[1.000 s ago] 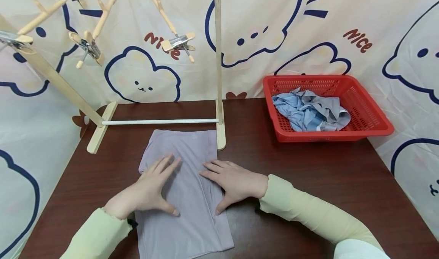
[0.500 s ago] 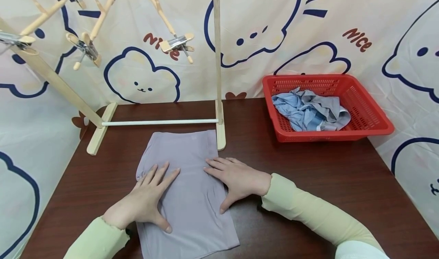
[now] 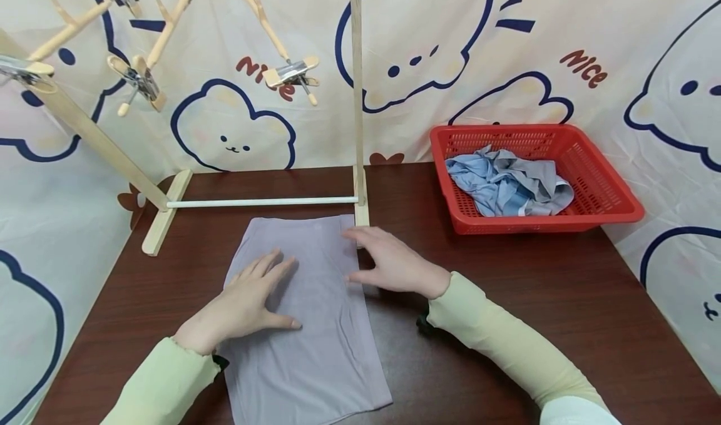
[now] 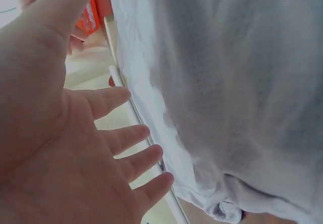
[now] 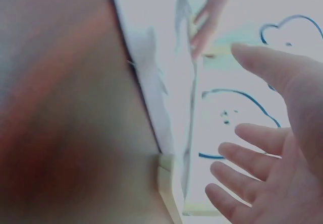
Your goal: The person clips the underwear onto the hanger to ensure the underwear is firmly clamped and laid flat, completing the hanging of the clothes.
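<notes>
You seem to be smoothing the lavender garment (image 3: 315, 350), laid on the brown table (image 3: 479, 362) before the wooden rack (image 3: 358, 99). Your left hand (image 3: 239, 300) is over it, your right hand (image 3: 398, 262) at its right edge, fingers spread; next probably calls for light, flat strokes.

Head view: bright, even light, mostly sharp; soft sheen on the table (image 3: 439, 381) beside the cloth (image 3: 315, 287). Left wrist: dimmer, cloth hazy, left hand (image 4: 65, 143) in shade against brighter background. Right wrist: table smeared out of focus, backdrop (image 5: 217, 133) washed out.
</notes>
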A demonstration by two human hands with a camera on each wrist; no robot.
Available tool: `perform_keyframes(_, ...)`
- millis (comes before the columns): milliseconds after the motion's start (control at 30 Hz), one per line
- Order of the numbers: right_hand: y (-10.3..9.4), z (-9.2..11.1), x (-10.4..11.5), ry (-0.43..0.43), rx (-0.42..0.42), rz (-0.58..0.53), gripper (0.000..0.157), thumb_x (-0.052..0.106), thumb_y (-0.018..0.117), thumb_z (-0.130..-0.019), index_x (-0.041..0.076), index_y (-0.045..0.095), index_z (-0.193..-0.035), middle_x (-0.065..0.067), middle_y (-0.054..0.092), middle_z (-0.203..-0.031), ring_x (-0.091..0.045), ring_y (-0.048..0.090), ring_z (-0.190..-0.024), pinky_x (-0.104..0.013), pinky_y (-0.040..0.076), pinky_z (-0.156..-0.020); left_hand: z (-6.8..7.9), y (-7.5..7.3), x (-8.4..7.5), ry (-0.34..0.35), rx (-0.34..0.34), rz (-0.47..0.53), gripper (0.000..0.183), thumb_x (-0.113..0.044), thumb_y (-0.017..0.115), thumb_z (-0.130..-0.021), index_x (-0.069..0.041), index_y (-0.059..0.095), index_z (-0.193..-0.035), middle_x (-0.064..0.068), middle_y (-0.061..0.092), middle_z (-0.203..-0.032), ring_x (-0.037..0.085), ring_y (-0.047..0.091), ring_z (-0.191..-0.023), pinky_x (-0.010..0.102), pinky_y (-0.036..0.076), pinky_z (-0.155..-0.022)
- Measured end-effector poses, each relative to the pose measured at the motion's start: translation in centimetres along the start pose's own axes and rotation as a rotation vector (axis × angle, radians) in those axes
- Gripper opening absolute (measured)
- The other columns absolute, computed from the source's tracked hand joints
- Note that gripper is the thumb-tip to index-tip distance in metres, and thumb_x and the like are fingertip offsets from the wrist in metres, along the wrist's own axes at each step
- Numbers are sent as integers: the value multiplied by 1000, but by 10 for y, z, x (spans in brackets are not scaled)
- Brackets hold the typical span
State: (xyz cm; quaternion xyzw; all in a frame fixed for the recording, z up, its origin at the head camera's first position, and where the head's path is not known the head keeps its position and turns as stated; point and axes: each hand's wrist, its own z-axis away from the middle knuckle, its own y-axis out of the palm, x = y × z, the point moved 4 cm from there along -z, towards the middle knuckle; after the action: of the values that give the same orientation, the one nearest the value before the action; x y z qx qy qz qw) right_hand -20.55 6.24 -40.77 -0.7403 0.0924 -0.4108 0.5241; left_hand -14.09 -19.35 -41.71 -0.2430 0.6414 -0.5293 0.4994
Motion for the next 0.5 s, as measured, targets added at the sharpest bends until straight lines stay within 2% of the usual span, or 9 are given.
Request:
perform_keyframes(233,-31,-8,-15,112,-201,-124,72,39,76,-92,10,46,-150,-7,44,-153,-23,40,-139,-44,35,-112,-9,-8,7,-27,-42,29,95,-54,83,-80,-3,46,-151,29,36,-154,50,33,-140,71,27,-106)
perform_keyframes(500,-61,-18,-22,157,-351,-211,75,40,75,-92,12,42,-154,-4,40,-156,-18,38,-141,-44,37,-111,-12,-8,11,-40,-40,44,86,-50,83,-81,-1,52,-146,31,42,-149,51,37,-137,70,29,-106)
